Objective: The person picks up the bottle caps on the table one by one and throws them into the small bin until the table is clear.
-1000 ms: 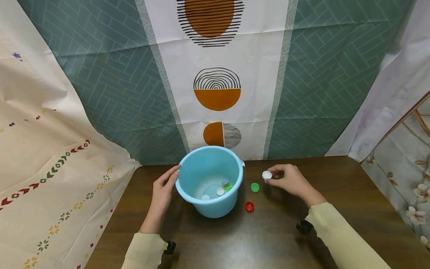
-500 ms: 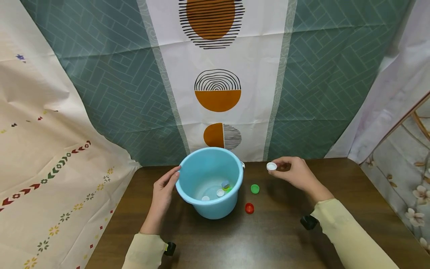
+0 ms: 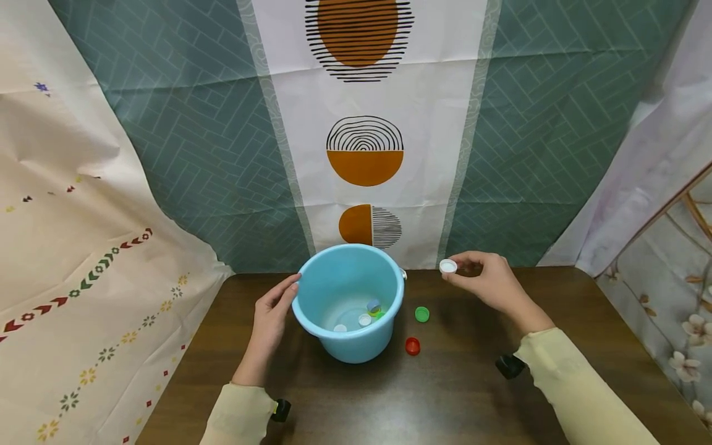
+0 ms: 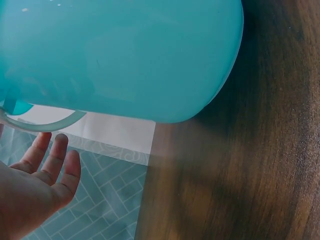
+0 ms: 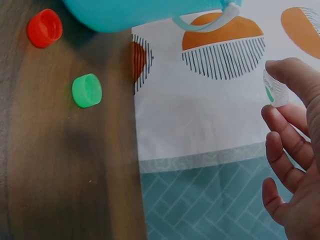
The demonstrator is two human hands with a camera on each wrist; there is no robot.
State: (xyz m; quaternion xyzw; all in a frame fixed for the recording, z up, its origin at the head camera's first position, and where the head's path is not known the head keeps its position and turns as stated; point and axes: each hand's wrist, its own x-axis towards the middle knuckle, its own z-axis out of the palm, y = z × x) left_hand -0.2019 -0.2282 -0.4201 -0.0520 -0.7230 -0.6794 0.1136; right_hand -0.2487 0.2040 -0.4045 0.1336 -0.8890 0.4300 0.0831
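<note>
A light blue bucket (image 3: pixel 356 346) stands on the table, tilted toward the head camera's view so its inside shows. My left hand (image 3: pixel 272 312) holds its left rim between thumb and fingers; in the left wrist view the other fingers (image 4: pixel 72 170) hang loose beside the bucket's handle (image 4: pixel 55 125). To the right of the bucket my right hand (image 3: pixel 489 281) pinches a white bottle cap (image 3: pixel 447 266) above the table. A green cap (image 3: pixel 422 314) and a red cap (image 3: pixel 413 346) lie between the bucket and that hand.
Inside the bucket lie several caps, among them a white cap (image 3: pixel 364 319) and a bluish cap (image 3: pixel 373 305). The brown wooden table (image 3: pixel 356 402) ends at a patterned curtain (image 3: pixel 267 185) behind. A floral cloth (image 3: pixel 111 278) hangs on the left.
My right hand has risen away from the table with the white cap, first rightward, then slightly back left. The left hand keeps its place on the bucket's rim.
</note>
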